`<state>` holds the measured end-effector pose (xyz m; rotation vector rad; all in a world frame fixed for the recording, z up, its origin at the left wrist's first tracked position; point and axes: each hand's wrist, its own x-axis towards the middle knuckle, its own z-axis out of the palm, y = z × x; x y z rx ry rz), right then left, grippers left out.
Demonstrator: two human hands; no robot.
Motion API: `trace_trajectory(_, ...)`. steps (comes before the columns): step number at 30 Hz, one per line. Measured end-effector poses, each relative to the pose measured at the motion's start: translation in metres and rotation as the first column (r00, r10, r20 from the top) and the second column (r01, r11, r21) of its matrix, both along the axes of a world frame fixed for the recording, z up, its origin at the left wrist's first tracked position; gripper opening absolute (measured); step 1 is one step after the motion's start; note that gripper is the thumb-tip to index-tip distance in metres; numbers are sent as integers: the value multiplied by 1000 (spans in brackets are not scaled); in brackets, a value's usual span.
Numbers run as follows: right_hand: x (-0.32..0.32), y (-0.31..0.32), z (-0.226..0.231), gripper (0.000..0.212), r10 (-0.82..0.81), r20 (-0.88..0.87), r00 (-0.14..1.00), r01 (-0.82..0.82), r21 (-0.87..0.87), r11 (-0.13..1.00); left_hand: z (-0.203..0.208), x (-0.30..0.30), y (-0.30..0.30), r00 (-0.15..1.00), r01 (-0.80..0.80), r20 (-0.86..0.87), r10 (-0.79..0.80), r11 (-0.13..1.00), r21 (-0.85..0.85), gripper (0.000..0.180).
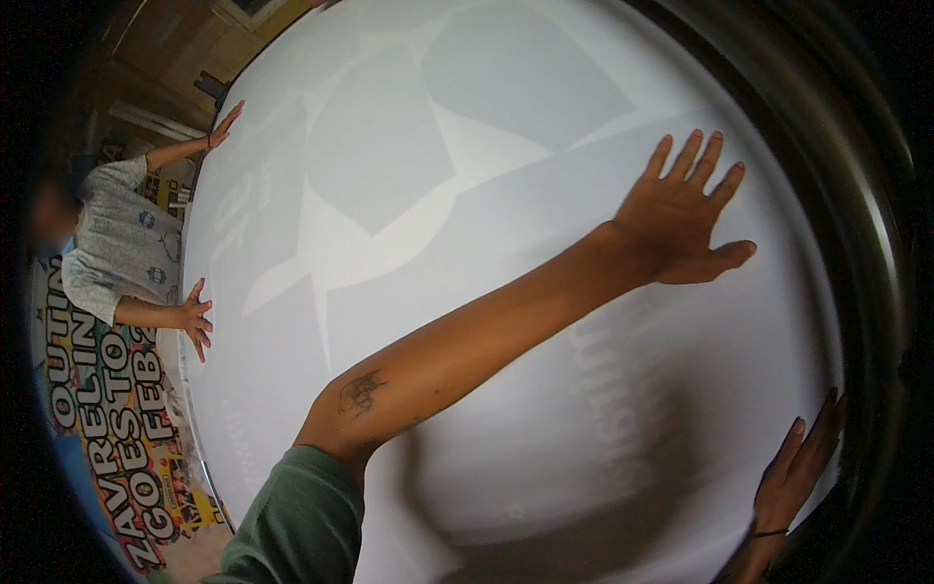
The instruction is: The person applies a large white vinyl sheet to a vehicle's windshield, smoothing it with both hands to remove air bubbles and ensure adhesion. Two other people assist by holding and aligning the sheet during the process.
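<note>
A wide white sheet (545, 389) with pale grey shapes and faint lettering fills most of the view. I cannot tell if it is cloth or paper. My left hand (681, 209) lies palm down on it at the upper right, fingers spread, with the green-sleeved arm stretched across the sheet. Down at the lower right, my right hand (796, 467) touches the sheet's edge with straight fingers and the thumb apart. A dark, shiny metal roller or bar (871, 243) curves along that edge. Neither hand holds anything.
Across the sheet at the left stands a co-worker in a patterned light shirt (126, 229). One hand of theirs (229, 124) rests at the far left edge, the other (197, 319) lower along it. A colourful printed banner (107, 419) lies behind.
</note>
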<state>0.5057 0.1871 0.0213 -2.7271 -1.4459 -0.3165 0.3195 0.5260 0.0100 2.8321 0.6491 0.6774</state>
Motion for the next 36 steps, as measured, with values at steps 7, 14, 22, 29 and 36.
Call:
trace_trajectory(7,-32,15,20,57,-62,-7,998,62,-58,996,5,-34,-10,993,-55,-101,53,998,-14,92)
trace_trajectory(14,-136,35,25,58,-94,67,993,104,-168,980,6,-35,-13,996,-73,-61,70,997,-37,91)
trace_trajectory(22,-141,18,27,60,-115,26,993,118,-237,964,7,-70,46,946,-295,-159,283,954,-56,87)
trace_trajectory(29,-158,1,45,71,-10,-265,964,-19,-106,994,14,-101,117,847,-483,-274,456,875,-34,86)
trace_trajectory(36,-159,-5,65,77,0,-339,941,-41,-114,993,24,-110,186,783,-570,-295,548,822,14,87)
